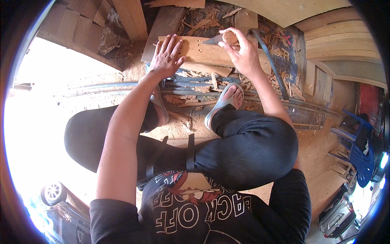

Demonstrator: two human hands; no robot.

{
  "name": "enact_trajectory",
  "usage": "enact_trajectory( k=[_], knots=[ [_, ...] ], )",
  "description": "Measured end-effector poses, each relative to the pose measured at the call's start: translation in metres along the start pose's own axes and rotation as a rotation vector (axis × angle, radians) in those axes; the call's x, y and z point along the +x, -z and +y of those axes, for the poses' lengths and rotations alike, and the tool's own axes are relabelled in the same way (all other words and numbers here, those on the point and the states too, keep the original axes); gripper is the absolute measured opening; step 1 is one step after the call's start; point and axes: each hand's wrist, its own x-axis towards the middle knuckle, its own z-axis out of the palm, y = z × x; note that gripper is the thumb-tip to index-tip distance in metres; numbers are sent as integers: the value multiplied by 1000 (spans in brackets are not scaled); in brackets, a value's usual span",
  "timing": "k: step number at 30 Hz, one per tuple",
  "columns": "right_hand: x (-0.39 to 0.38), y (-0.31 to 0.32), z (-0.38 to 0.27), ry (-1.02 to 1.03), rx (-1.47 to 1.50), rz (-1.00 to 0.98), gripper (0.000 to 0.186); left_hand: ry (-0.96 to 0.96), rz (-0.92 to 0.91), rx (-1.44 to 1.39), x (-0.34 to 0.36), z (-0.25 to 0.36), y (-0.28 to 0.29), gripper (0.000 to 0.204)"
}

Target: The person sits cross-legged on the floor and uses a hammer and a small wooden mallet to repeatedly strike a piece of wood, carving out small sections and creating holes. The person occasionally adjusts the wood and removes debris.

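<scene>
A light wooden board [213,56] with a few small dark holes lies crosswise in front of me. My left hand [165,59] presses flat on its left end, fingers spread and nothing in them. Over the board's right half, my right hand [242,49] grips a tool with a round wooden handle [230,38] and a grey pointed blade [212,40]. The blade points left, toward the holes; whether its tip touches the wood I cannot tell. Its exact kind is unclear, as the handle shows almost end-on.
A dark curved bar [271,61] stands right of the board. Wood chips [207,20] lie around it. My sandalled feet [227,99] are just nearer to me. Stacked curved boards [341,44] fill the far right; a blue chair [359,150] is at the right.
</scene>
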Motion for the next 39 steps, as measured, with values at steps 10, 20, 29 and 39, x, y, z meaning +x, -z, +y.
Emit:
enact_trajectory(
  k=[10, 20, 29, 39],
  knots=[
    [11, -36, 26, 127, 304, 118, 33, 131, 158, -161, 14, 24, 7, 65],
    [14, -69, 75, 72, 293, 105, 11, 392, 433, -171, 48, 18, -10, 33],
    [6, -79, 88, 54, 245, 86, 19, 375, 359, -56, 47, 21, -13, 26],
    [14, -71, 77, 88, 30, 65, 13, 306, 469, -73, 55, 21, -11, 30]
  ],
)
